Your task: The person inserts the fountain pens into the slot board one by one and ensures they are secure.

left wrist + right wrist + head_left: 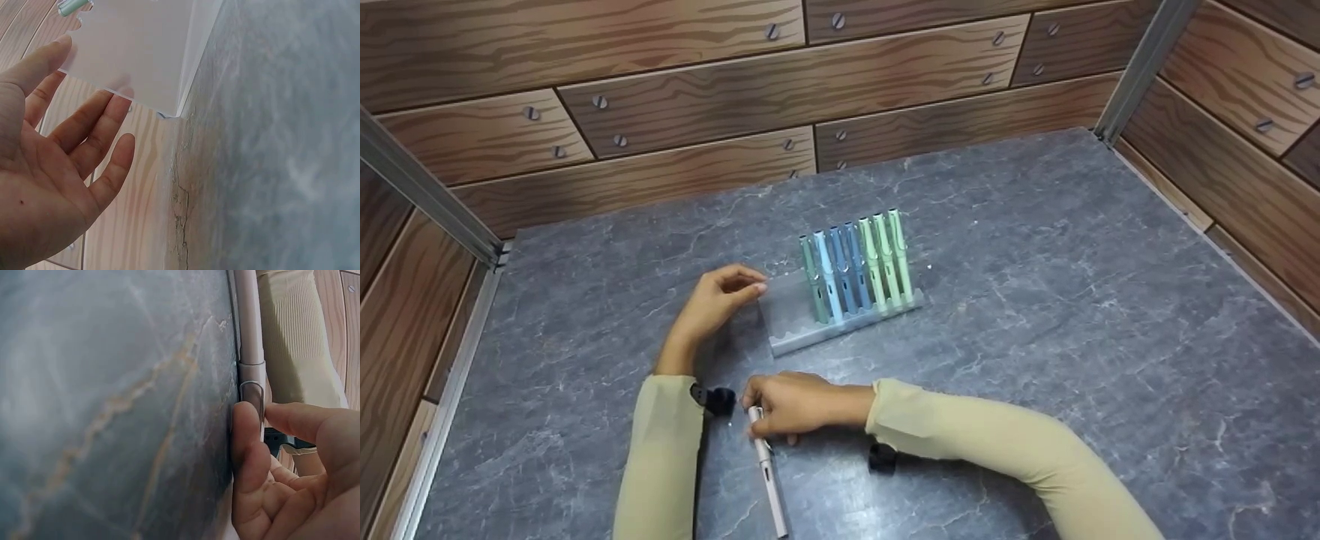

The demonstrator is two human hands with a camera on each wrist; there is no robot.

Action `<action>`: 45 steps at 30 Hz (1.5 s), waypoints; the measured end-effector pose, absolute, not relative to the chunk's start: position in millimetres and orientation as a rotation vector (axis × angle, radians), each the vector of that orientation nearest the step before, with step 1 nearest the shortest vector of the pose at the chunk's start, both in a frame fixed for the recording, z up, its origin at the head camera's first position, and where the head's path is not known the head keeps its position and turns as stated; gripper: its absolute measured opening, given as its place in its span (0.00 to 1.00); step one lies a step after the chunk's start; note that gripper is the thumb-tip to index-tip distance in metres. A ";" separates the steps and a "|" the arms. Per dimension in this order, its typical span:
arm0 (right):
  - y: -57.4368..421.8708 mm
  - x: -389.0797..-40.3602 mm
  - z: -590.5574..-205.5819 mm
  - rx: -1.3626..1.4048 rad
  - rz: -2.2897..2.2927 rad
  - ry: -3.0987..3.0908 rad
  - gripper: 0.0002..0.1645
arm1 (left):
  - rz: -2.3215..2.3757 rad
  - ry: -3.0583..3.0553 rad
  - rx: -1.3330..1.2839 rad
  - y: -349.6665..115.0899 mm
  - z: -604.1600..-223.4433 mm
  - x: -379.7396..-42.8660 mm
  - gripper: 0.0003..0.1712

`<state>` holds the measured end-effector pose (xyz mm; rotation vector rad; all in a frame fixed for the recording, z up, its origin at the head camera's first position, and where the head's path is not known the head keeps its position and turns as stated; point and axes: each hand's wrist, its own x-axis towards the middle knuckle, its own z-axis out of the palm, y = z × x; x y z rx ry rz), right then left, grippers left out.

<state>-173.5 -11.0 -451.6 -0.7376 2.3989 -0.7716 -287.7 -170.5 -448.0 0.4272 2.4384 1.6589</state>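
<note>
A clear plastic pen stand holds a row of capped pens: one dark green, one light blue, two blue and three light green. Its left part is bare. My left hand pinches the stand's upper left edge; in the left wrist view, the thumb lies on one face of the clear panel and fingertips are behind it. Nearer me, my right hand grips a pale pinkish pen by its cap. The right wrist view shows thumb and fingers at the pen's clip.
The stand and the pale pen are on a grey marbled tabletop. Wood-patterned panels wall the back and sides, with metal posts at the corners. A black wrist camera sits below the right cuff.
</note>
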 end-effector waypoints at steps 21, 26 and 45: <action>-16.1 -171.0 -448.8 -0.730 -0.648 2.531 0.16 | 1.636 2.443 0.409 -167.8 -436.6 -278.7 0.16; -9.8 -174.9 -447.3 -0.699 -0.737 2.482 0.16 | 1.647 2.445 0.411 -170.3 -447.2 -286.3 0.16; 25.9 -202.7 -426.7 -0.619 -1.089 2.360 0.18 | 1.692 2.436 0.434 -170.3 -448.2 -286.9 0.14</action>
